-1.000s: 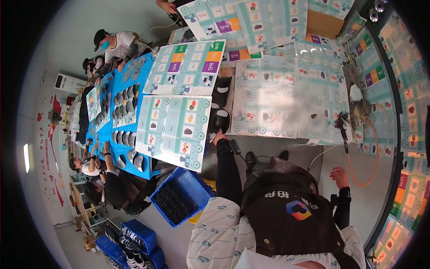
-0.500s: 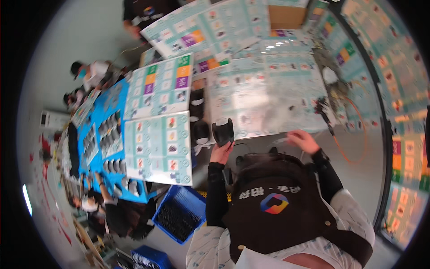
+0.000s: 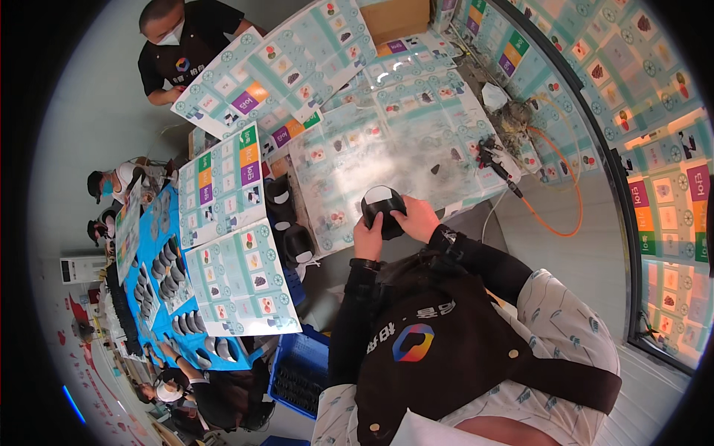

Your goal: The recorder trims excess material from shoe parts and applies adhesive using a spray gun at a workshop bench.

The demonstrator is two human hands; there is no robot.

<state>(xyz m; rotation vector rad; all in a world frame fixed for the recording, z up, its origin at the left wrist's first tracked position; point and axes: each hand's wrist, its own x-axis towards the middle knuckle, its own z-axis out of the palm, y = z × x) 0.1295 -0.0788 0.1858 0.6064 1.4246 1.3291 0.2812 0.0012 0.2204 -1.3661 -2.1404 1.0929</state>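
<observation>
A black, curved, shell-like piece with a white patch (image 3: 381, 202) is held up in front of the near edge of the worktable. My left hand (image 3: 367, 242) is closed round its lower left side. From the right, my right hand (image 3: 419, 221) grips its other side, thumb pressed on the black surface. The piece's underside and the fingertips behind it are hidden. Left of my hands, similar black shells (image 3: 298, 244) with light patches stand beside the table.
Printed sheets cover the worktable (image 3: 401, 149). An air-gun-like tool (image 3: 497, 160) with an orange hose (image 3: 559, 230) lies at its right. Printed boards (image 3: 242, 279) stand at left, above a blue crate (image 3: 297, 372). Other people work at a blue table (image 3: 152, 297); another person stands behind the boards.
My right hand has come in from the right and taken hold of the black shell, which my left hand held alone. The whole view has shifted and tilted.
</observation>
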